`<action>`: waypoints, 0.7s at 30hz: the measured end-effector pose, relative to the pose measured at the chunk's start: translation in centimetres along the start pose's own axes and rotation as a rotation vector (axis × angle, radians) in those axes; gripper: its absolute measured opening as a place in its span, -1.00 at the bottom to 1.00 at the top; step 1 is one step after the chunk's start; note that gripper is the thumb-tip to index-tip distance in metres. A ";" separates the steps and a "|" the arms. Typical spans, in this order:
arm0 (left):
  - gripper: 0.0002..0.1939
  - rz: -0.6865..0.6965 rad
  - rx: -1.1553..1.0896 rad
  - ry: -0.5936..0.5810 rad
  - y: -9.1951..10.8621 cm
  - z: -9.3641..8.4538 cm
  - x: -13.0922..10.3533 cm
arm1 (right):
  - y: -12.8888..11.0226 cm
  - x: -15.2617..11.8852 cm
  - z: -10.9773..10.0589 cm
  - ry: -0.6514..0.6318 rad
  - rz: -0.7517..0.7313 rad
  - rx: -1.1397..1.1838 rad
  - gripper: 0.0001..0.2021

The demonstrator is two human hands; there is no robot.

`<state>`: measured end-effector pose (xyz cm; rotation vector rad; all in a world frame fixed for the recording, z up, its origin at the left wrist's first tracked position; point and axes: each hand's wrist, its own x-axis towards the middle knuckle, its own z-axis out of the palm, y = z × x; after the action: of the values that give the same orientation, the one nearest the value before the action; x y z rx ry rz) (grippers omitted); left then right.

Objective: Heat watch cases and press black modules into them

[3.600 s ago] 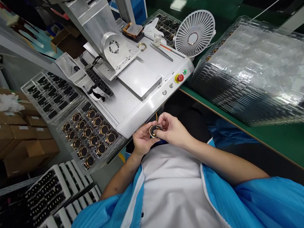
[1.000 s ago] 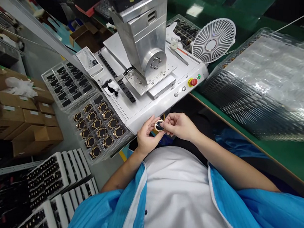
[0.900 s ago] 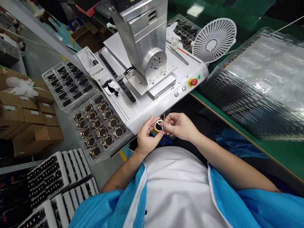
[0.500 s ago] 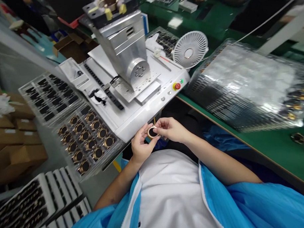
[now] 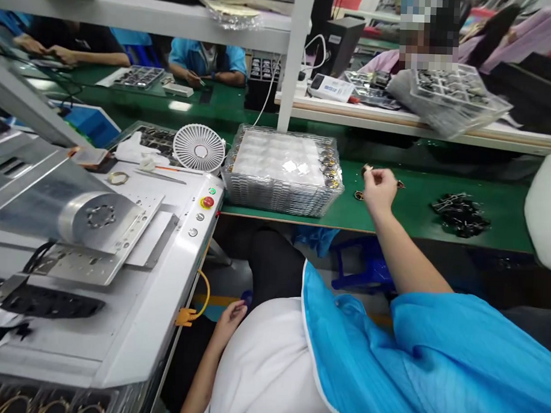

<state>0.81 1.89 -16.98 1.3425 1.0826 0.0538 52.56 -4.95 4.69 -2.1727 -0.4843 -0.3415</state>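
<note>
Where the green worktop [image 5: 418, 181] runs off rightward, stacked clear trays [image 5: 280, 197] sit near its edge, probably for easy reach. White box [image 5: 322, 84] on the shelf [image 5: 351, 120] behind: blue lettering [image 5: 335, 89], too blurred to read. Left hand [image 5: 232, 319] low beside the white shirt [image 5: 261, 362], fingers half open, nothing visible in them. Right hand [image 5: 380, 189] over the worktop, fingers pinched on a small gold-and-dark part [image 5: 366, 169], likely to steady it.

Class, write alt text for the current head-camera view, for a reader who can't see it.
A person's right hand pinches a blurry small part over a green bench, right of stacked clear trays. The left hand is low beside the white shirt; a white fan stands left of the trays.
</note>
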 end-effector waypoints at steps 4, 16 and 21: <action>-0.69 -0.057 0.044 -0.016 -2.0 0.1 2.5 | 5.8 -2.9 1.3 -0.135 0.074 -0.214 -0.78; -0.43 -0.024 -0.023 0.103 -2.8 -0.8 1.2 | 11.1 -2.8 4.9 -0.169 0.036 -0.419 -0.67; -0.36 -0.046 -0.035 0.111 -1.7 -0.7 1.2 | 11.6 -2.5 5.9 -0.148 0.030 -0.422 -0.66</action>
<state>0.08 2.63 -18.87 1.2951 1.2001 0.1139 56.06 -7.16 -7.87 -2.6262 -0.4949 -0.2867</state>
